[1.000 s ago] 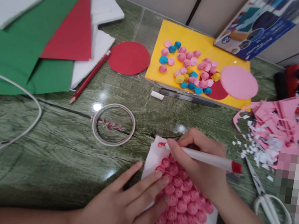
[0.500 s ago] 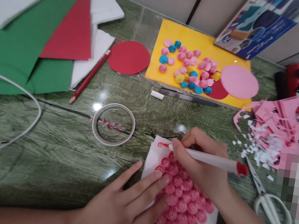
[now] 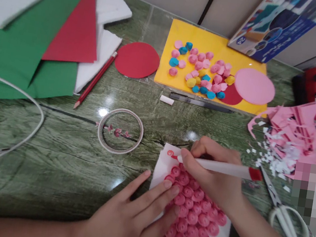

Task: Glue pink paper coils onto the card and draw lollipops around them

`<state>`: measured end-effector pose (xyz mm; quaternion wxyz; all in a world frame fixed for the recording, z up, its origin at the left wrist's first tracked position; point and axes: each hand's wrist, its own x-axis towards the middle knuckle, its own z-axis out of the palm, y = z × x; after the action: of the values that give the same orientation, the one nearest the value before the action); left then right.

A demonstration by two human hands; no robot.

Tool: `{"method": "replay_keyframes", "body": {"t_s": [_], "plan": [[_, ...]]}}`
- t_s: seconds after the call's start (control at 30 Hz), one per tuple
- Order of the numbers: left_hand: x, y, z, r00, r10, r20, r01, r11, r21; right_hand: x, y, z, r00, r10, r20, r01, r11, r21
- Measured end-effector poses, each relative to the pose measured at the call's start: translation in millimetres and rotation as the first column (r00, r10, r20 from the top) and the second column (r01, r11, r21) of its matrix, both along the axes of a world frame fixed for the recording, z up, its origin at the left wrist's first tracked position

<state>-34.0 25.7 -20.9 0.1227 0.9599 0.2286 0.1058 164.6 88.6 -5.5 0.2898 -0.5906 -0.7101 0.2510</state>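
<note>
My right hand (image 3: 216, 175) grips a white marker (image 3: 224, 168) with a red end. Its tip touches the upper part of a white sheet (image 3: 160, 166), where a small red swirl (image 3: 170, 153) is drawn. Rows of pink rolled-paper flowers (image 3: 190, 218) cover much of that sheet. My left hand (image 3: 138, 210) lies flat with fingers spread, its fingertips on the sheet's left edge and the nearest flowers. A white marker cap (image 3: 167, 100) lies beyond the sheet, beside a grey pen (image 3: 202, 102).
A ring of tape (image 3: 99, 133) and a red pencil (image 3: 95, 79) lie to the left, near green paper (image 3: 9, 60). Small paper flowers sit on a yellow sheet (image 3: 161, 73) at the back. Scissors (image 3: 282, 216) and pink scraps (image 3: 295, 131) are on the right.
The red line has grown from the swirl down and to the right, toward the flowers. The marker tip has shifted slightly downward. My left hand stays in place.
</note>
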Motion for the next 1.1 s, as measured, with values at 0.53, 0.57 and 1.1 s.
{"method": "replay_keyframes", "body": {"t_s": [0.53,0.57,1.1], "plan": [[-0.1,0.7,0.4,1.000,0.004,0.014,-0.004,1.000,-0.010,-3.1,1.2,2.8,1.000,-0.004,0.006,0.005,0.999,-0.041],[0.1,0.8,0.2,1.000,0.003,0.017,-0.003,1.000,-0.009,-3.2,1.3,2.6,1.000,-0.005,0.005,0.005,0.999,-0.042],[-0.7,0.4,1.6,1.000,0.000,-0.005,0.000,1.000,-0.025,-3.4,0.7,1.7,0.997,-0.074,0.024,0.074,0.997,-0.010]]}}
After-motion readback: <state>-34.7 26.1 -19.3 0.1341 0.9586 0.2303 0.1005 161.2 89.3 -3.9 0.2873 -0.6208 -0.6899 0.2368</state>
